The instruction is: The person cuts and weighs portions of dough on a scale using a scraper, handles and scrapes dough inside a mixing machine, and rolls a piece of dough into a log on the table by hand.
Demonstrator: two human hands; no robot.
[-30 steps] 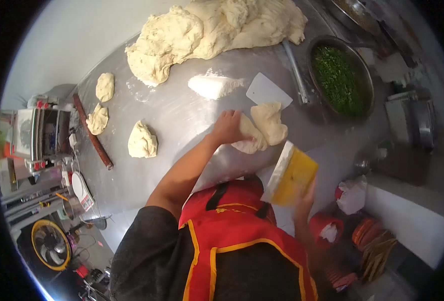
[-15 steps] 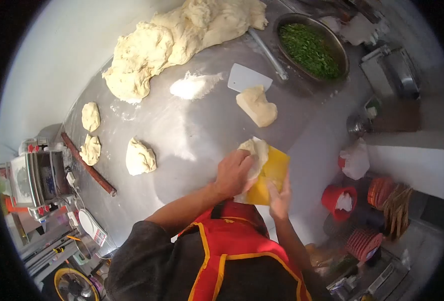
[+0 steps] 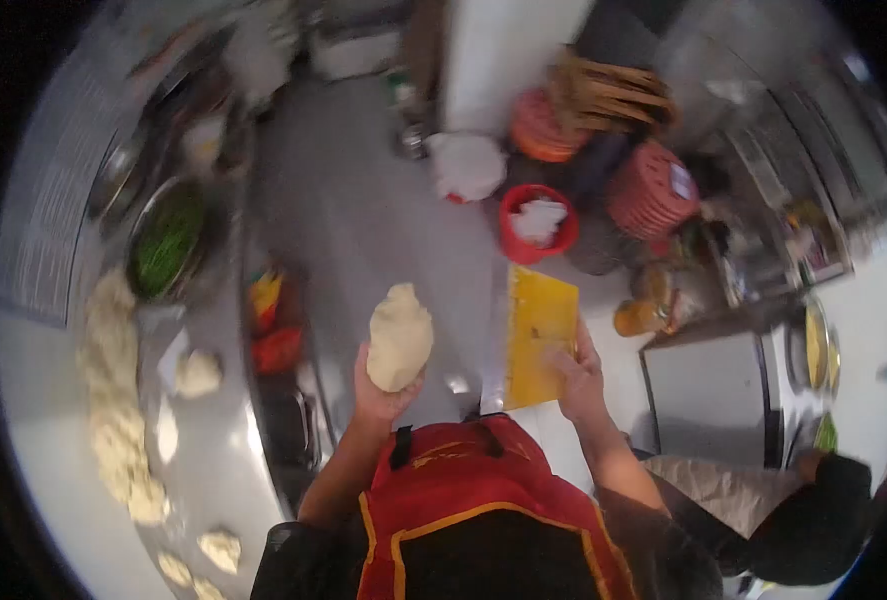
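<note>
Two hands of ours are apart, w/ room to move btwn them over the grey surface; steel table's edge runs along our L, red bucket sits just ahead of R side. Our L hand cups a dough lump, off the table edge; R hand grips a flat yellow tool. Dough's pale, fairly smooth, roughly oval, narrowing to a nub at its far end
</note>
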